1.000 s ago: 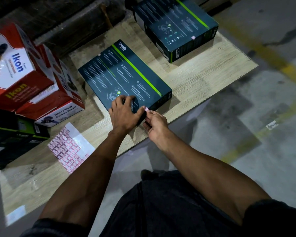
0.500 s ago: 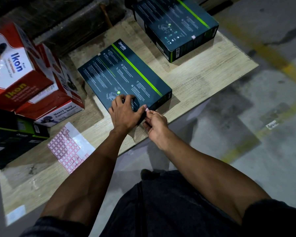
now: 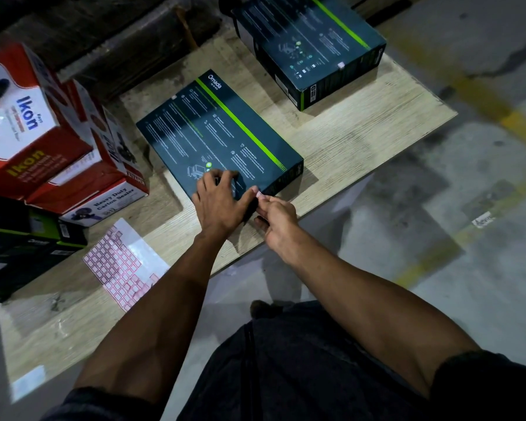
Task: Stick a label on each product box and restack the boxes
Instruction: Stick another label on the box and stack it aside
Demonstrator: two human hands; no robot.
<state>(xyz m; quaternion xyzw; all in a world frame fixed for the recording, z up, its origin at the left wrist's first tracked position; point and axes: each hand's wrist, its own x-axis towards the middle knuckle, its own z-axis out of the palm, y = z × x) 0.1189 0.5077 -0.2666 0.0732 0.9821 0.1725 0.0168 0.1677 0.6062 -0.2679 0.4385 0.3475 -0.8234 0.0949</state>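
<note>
At the far left, red-and-white Ikon cartons (image 3: 28,129) lean in a loose stack on the tabletop (image 3: 362,138), with a dark box with green trim (image 3: 19,238) lying just near of them at the left edge. Near and a little right of those, a label sheet (image 3: 119,265) of pink-bordered stickers lies flat on the wood, partly covered by the left forearm.

In the middle lies the dark Omada box (image 3: 219,138), flat on its broad face, a bright green stripe running along its length. The left hand (image 3: 222,202) rests on the box's near end, fingers spread and pressing down on the top face, thumb stretched toward the near right corner. Just beside that thumb, the right hand (image 3: 275,220) pinches a small pink label (image 3: 259,194) between thumb and forefinger, holding it at the box's near corner edge; whether the label already touches the box cannot be told.

Farther right and toward the far edge, a second dark box (image 3: 313,41) sits on top of another, well apart from the first, with a small pale label (image 3: 341,65) already on its top face. Beyond the tabletop's right edge is grey concrete floor (image 3: 438,223) with worn yellow lines.
</note>
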